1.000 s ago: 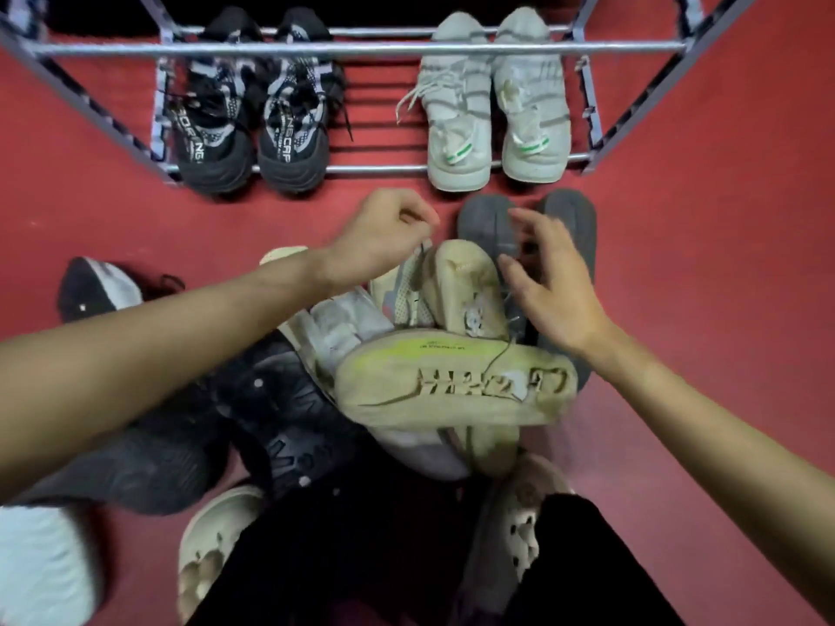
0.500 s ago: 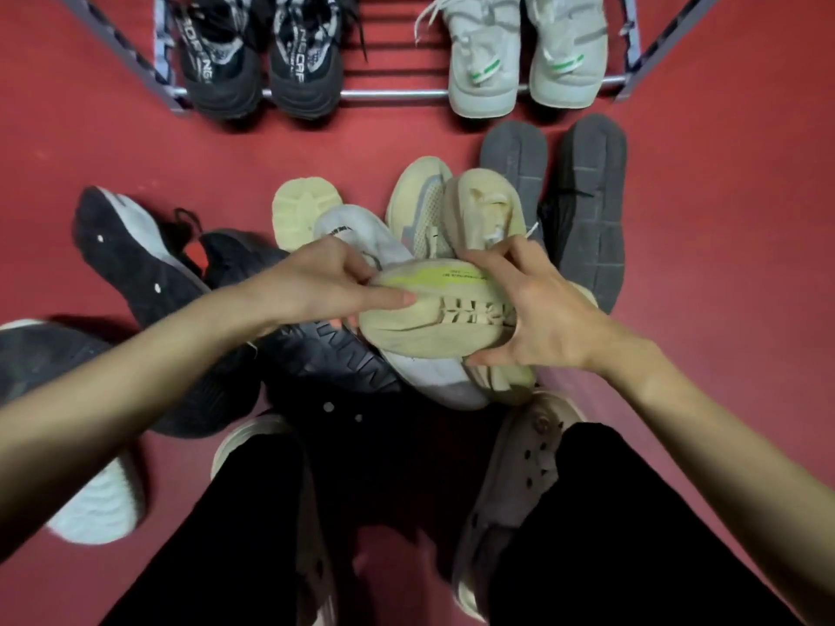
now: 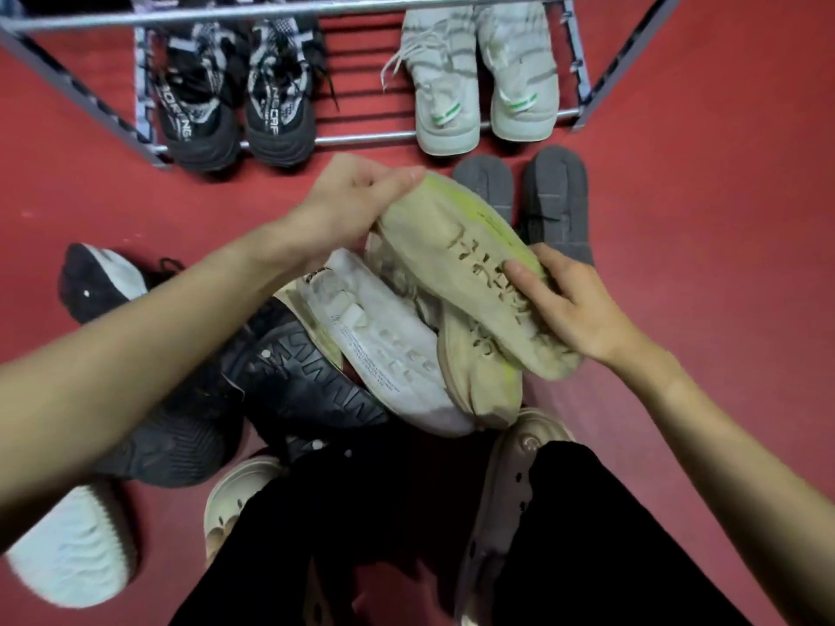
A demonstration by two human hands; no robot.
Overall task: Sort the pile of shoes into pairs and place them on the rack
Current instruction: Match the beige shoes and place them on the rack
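A beige shoe with a yellow-green edge (image 3: 456, 246) is held sole-up above the pile. My left hand (image 3: 348, 205) grips its far end, and my right hand (image 3: 569, 305) grips its near end. Under it lie a second beige shoe (image 3: 479, 381), a white shoe sole-up (image 3: 379, 345) and black shoes (image 3: 307, 377). The metal rack (image 3: 361, 140) at the top holds a black-and-white pair (image 3: 235, 106) on the left and a pale grey pair (image 3: 483, 83) on the right.
A dark grey pair (image 3: 524, 196) stands sole-up on the red floor just before the rack. A black-and-white shoe (image 3: 99, 282) and a white-soled shoe (image 3: 72, 544) lie at the left. My legs and beige clogs (image 3: 510, 481) fill the bottom.
Both hands have lifted the beige shoe off the pile and turned it, so that its far end points toward the rack. The camera has tilted up, showing more of the rack.
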